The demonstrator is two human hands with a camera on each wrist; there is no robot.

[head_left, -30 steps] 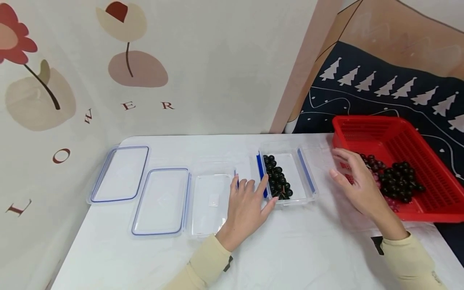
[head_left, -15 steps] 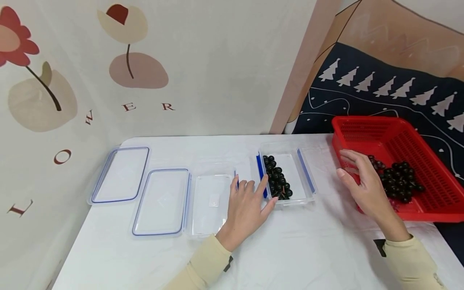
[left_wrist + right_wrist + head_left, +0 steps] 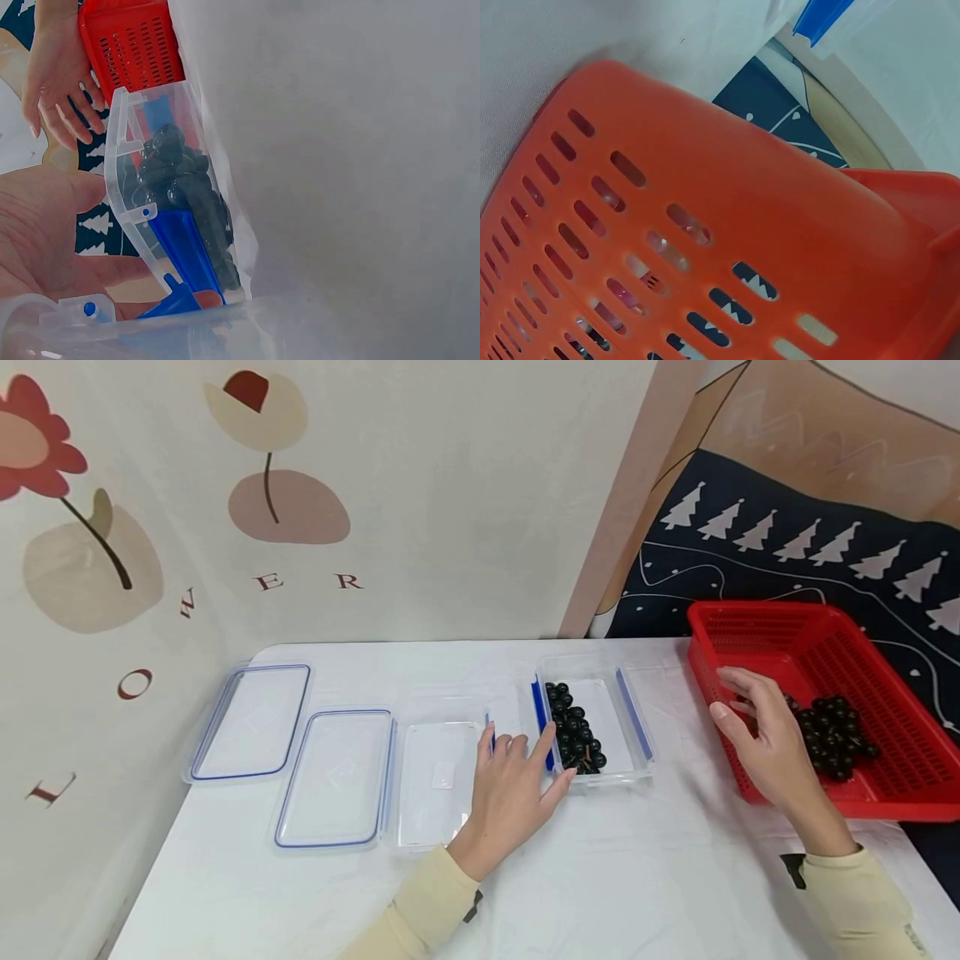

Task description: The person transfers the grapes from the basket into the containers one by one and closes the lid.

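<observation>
White table with, at its right edge, a red slotted basket holding a bunch of dark grapes in its near half. Near the middle of the table stands a clear container with blue side clips; a second bunch of grapes lies along its left wall, long axis running from the far edge toward the near edge. To the left sit an empty clear container and, toward the far-left corner, two clear lids side by side.

Right hand: over the basket's left wall, fingers loosely extended and holding nothing; the basket grapes lie just beyond the fingertips, to the right, so this hand is much the nearer to them. The right wrist view shows only the basket's slotted wall.

Left hand: fingers relaxed and flat on the table between the two containers, fingertips touching the blue clip on the filled container's near-left corner.
</observation>
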